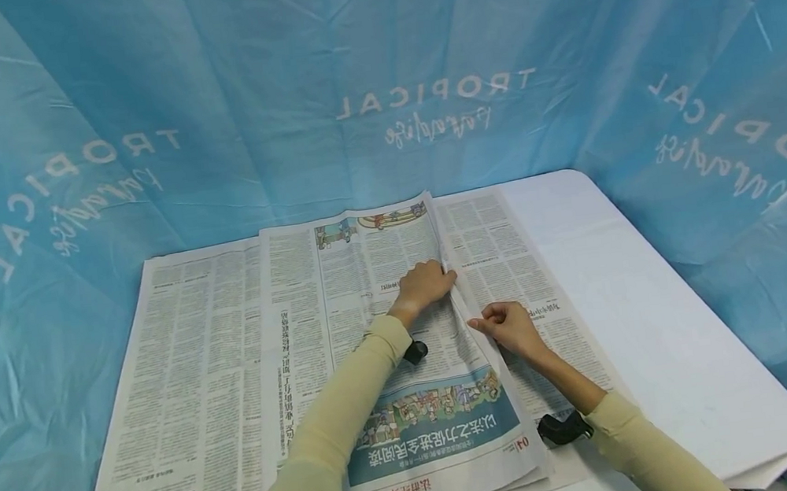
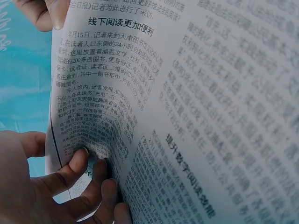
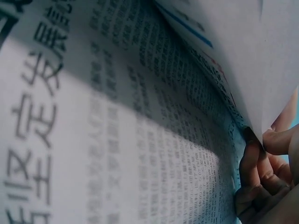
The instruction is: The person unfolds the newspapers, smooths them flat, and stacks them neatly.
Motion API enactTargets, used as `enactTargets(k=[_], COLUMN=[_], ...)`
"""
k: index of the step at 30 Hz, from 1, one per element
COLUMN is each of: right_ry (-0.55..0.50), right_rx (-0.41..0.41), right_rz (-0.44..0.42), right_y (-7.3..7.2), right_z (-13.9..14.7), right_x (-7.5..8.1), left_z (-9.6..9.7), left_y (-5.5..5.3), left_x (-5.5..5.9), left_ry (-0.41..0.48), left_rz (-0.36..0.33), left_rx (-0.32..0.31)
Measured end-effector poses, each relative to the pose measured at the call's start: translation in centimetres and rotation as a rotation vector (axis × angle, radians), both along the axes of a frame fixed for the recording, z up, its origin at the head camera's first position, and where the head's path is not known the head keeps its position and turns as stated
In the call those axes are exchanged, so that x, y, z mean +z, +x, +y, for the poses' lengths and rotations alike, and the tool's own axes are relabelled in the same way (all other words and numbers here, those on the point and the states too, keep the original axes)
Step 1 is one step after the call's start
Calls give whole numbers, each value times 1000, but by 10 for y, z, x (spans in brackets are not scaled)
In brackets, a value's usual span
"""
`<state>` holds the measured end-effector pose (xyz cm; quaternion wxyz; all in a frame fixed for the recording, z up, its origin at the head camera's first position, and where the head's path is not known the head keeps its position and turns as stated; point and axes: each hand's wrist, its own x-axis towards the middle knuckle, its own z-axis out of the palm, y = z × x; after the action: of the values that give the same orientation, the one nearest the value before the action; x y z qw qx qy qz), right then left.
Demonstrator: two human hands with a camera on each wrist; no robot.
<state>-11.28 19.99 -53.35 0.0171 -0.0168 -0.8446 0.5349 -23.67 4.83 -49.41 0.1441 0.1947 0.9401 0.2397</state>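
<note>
An upper newspaper sheet [image 1: 401,324] is lifted along its right edge. My left hand [image 1: 426,283] grips that edge near the middle, its fingers curled at the paper. In the left wrist view the fingers of the left hand [image 2: 65,191] lie against the printed side by the edge. Lower down and to the right, my right hand [image 1: 511,329] pinches the same edge between thumb and fingers. The right wrist view shows the right hand [image 3: 268,172] holding the raised sheet over a lower printed page [image 3: 163,140].
More newspaper pages [image 1: 184,360] spread to the left, and another page [image 1: 508,250] lies beneath on the right. They rest on a white table [image 1: 624,278] with a rounded corner. Blue curtains [image 1: 416,38] with lettering hang around it. Black wrist devices [image 1: 560,428] sit at both arms.
</note>
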Motion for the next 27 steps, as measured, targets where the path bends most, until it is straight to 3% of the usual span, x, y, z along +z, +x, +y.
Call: enactTargets(k=[7,15,21,27], right_ry=[-38,-69,-69,-41], right_rx=[15,40,60,55], right_rz=[-2,-35,-28,-29], right_y=[-1,-2,-1,0], right_z=[3,6,6,10], right_x=[-5,-3,-4,-6], left_z=[-4,-20,-44,-73], left_y=[-7,-14,-12,-8], left_x=[0,1,11,20], left_ry=[35,203,288,412], left_rz=[-88,-205,-235,-343], left_rx=[-10,-51,-105,-82])
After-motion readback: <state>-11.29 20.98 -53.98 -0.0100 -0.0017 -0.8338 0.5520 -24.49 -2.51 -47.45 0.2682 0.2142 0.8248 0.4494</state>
